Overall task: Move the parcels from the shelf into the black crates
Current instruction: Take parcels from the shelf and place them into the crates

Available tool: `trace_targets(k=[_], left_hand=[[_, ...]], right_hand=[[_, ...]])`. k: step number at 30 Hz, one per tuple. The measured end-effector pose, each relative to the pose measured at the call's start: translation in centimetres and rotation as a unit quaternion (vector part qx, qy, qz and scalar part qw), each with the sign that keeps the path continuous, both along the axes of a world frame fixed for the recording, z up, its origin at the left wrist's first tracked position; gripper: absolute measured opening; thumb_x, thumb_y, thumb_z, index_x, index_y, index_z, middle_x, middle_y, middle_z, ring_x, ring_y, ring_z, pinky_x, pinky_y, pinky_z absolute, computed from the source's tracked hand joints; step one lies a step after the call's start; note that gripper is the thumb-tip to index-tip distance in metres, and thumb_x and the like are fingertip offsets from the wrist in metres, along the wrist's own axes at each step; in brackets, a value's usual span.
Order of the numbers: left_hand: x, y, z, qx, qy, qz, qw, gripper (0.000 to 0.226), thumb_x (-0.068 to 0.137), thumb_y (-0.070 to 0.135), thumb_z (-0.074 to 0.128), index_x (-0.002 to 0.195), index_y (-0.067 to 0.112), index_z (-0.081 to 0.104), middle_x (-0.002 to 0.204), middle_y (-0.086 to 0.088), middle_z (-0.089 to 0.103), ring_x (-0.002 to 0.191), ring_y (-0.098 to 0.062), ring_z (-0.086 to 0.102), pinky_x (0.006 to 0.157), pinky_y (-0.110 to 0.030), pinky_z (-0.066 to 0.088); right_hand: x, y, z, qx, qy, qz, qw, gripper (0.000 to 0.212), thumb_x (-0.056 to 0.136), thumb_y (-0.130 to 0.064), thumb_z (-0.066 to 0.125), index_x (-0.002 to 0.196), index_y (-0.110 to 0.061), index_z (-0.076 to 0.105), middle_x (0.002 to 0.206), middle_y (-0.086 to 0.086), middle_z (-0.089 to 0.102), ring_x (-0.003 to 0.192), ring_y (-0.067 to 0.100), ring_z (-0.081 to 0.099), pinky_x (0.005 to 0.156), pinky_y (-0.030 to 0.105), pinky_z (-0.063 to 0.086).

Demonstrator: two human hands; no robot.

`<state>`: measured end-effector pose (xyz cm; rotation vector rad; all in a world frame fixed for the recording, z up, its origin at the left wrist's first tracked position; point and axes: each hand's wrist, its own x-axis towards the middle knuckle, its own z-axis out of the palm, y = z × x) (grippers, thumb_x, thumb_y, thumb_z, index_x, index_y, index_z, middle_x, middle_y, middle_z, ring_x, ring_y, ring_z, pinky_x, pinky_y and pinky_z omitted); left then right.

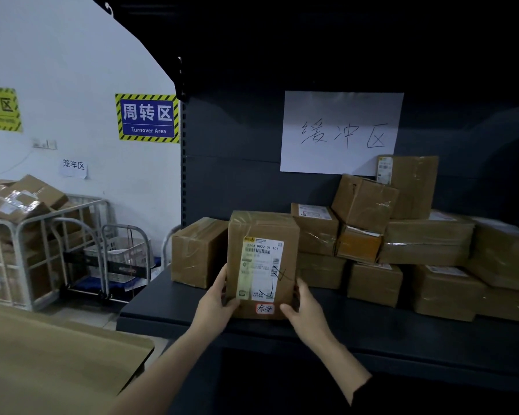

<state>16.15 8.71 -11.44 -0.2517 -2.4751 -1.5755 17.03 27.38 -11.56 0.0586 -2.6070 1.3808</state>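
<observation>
A brown cardboard parcel [262, 262] with a white shipping label and a small red-edged sticker stands upright at the front of the dark shelf [174, 313]. My left hand [218, 298] grips its lower left edge and my right hand [304, 307] grips its lower right corner. Behind it a plain parcel [197, 253] sits to the left. A pile of several taped parcels [402, 244] fills the shelf to the right, stacked two and three high. No black crate is in view.
A white handwritten paper sign [340, 131] hangs on the shelf's back panel. A wooden table [51, 360] lies at lower left. Metal cage carts [42, 244] loaded with boxes stand by the white wall, under a blue Turnover Area sign [147, 118].
</observation>
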Motion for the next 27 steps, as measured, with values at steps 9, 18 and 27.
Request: trace_targets(k=[9, 18, 27], left_hand=[[1.0, -2.7, 0.2, -0.104, 0.036, 0.057, 0.992, 0.070, 0.089, 0.027, 0.060, 0.146, 0.019, 0.022, 0.148, -0.005, 0.037, 0.136, -0.019, 0.035, 0.108, -0.033, 0.033], [1.5, -6.8, 0.0, -0.377, 0.091, 0.132, 0.912, 0.063, 0.089, 0.041, 0.054, 0.142, 0.020, 0.029, 0.146, -0.003, 0.034, 0.138, -0.022, 0.027, 0.113, -0.033, 0.023], [-2.2, -12.4, -0.3, -0.434, 0.058, 0.132, 0.889, 0.065, 0.088, 0.043, 0.054, 0.143, 0.020, 0.027, 0.153, -0.007, 0.021, 0.144, -0.025, 0.013, 0.117, -0.037, 0.012]], right_hand=[[3.1, -0.9, 0.0, 0.090, 0.137, -0.024, 0.986, 0.055, 0.092, -0.028, 0.055, 0.140, -0.015, 0.034, 0.136, -0.003, 0.041, 0.127, 0.008, 0.039, 0.102, 0.018, 0.032], [4.2, -6.6, 0.7, 0.200, 0.205, 0.054, 0.957, 0.053, 0.093, -0.037, 0.048, 0.142, -0.023, 0.030, 0.139, -0.009, 0.038, 0.126, 0.004, 0.035, 0.108, 0.022, 0.031], [0.5, -13.7, 0.8, 0.214, 0.162, 0.073, 0.961, 0.057, 0.097, -0.038, 0.041, 0.147, -0.019, 0.021, 0.150, -0.005, 0.026, 0.138, 0.008, 0.023, 0.111, 0.020, 0.019]])
